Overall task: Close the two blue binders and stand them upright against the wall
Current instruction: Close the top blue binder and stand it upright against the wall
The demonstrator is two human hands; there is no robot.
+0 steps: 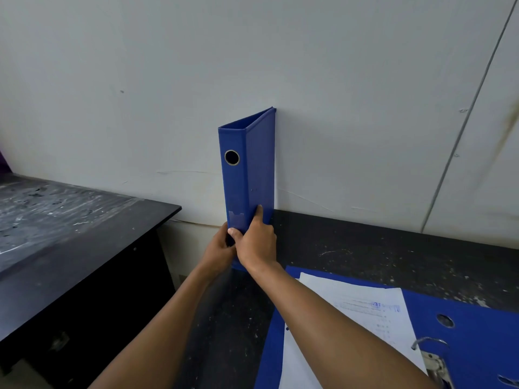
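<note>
A closed blue binder [248,164] stands upright on the dark table, its far edge touching the white wall [337,80] and its spine with a round finger hole facing me. My left hand [217,249] grips the bottom of the spine from the left. My right hand [255,242] clasps the same lower end from the right, thumb on the spine and index finger pointing up the cover. A second blue binder [474,329] lies open and flat at the lower right, with white printed sheets [351,313] on it and its metal ring mechanism [434,360] showing.
The dark, speckled table [379,248] runs along the wall to the right. A separate black desk [70,220] with a scuffed top stands to the left, with a gap between the two. A thin cable [474,108] runs diagonally down the wall.
</note>
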